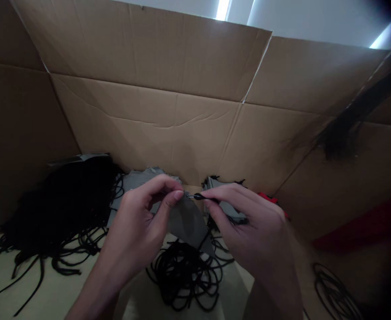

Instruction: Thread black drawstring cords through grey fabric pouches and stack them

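Observation:
My left hand (pixel 142 222) pinches the top edge of a small grey fabric pouch (pixel 188 222), thumb and forefinger closed on it. My right hand (pixel 248 226) pinches a thin dark threading tool (pixel 195 196) whose tip meets the pouch's edge at my left fingertips. A black cord trails from the pouch down to a tangle of black cord (pixel 185 275) on the table below my hands.
A large heap of black cords (pixel 58 209) lies at the left. Stacks of grey pouches (pixel 138 180) sit behind my hands. Cardboard walls (pixel 168 80) enclose the workspace. A red object (pixel 265 198) lies at the right, and a loose cord loop (pixel 335 293) at the lower right.

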Motion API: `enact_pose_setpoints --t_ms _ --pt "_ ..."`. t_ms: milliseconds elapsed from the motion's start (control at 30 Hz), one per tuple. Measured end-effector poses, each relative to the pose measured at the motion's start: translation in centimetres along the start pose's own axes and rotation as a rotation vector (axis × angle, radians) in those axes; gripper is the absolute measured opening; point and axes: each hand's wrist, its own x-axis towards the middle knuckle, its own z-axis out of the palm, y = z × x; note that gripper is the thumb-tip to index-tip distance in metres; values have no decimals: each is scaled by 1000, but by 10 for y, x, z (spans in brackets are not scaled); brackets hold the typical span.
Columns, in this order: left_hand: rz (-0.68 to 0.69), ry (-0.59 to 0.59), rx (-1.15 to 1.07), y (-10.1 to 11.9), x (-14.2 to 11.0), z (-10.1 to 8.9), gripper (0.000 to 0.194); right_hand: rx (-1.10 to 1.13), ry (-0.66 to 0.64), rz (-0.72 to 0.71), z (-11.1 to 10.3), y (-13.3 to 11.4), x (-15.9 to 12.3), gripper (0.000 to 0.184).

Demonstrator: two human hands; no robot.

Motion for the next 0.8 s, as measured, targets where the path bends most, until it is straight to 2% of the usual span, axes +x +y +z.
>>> enact_pose_setpoints --t_ms 800 --pt "-13 -29 3 -2 -1 0 12 24 -29 24 -3 5 -2 15"
